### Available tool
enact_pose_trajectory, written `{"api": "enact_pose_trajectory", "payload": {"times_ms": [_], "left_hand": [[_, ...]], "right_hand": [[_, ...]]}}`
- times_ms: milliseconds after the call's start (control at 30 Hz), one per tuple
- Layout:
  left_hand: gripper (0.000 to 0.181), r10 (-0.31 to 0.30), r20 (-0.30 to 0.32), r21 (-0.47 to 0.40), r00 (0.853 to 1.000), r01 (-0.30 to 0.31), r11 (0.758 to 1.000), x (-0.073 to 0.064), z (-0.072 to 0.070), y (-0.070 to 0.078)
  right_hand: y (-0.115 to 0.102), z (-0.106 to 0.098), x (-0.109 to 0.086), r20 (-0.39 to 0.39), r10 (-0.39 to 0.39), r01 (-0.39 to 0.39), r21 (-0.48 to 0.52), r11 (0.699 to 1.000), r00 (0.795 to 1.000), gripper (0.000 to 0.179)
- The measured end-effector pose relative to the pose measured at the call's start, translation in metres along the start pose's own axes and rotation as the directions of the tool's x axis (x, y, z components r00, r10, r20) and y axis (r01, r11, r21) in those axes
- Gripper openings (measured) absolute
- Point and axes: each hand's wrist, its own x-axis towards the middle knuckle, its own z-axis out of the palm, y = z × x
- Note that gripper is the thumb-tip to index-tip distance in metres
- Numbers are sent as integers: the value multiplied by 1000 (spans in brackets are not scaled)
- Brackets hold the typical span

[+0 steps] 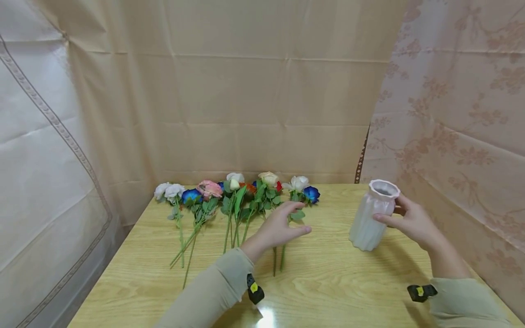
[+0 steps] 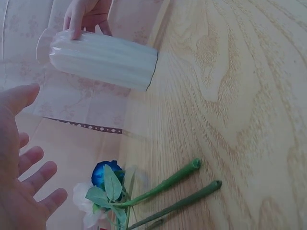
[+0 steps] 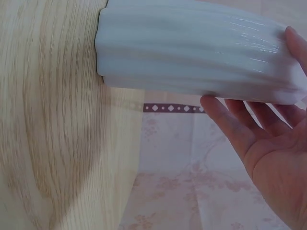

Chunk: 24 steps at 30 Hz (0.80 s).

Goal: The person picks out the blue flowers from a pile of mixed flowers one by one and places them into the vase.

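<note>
A white ribbed vase (image 1: 371,221) with a scalloped rim stands on the table at the right. My right hand (image 1: 414,223) holds it near the neck, thumb on the front and fingers around the far side. In the right wrist view the vase (image 3: 192,48) meets the wood at its base, with the right hand (image 3: 278,158) near its upper end. My left hand (image 1: 280,225) hovers over flower stems with its fingers apart and holds nothing. A blue rose (image 1: 311,194) and a white rose (image 1: 298,183) lie just beyond it.
Several more artificial flowers lie in a row toward the back, among them a pink bloom (image 1: 209,189), a cream rose (image 1: 268,178) and white flowers (image 1: 174,191). Their stems point toward the near side of the wooden table (image 1: 328,291). A beige curtain (image 1: 246,91) hangs behind.
</note>
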Motion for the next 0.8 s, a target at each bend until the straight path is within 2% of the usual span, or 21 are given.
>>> {"api": "enact_pose_trajectory", "payload": {"times_ms": [400, 567, 800], "left_hand": [[74, -54, 6, 7, 999, 54, 999, -8, -10, -7], [75, -41, 16, 7, 999, 40, 999, -11, -13, -11], [68, -23, 5, 44, 1000, 23, 999, -19, -23, -11]], "right_hand": [[-12, 23, 11, 32, -55, 53, 62, 997, 998, 71], [-19, 32, 14, 42, -84, 80, 86, 993, 996, 70], [-27, 39, 16, 79, -74, 68, 84, 994, 994, 75]]}}
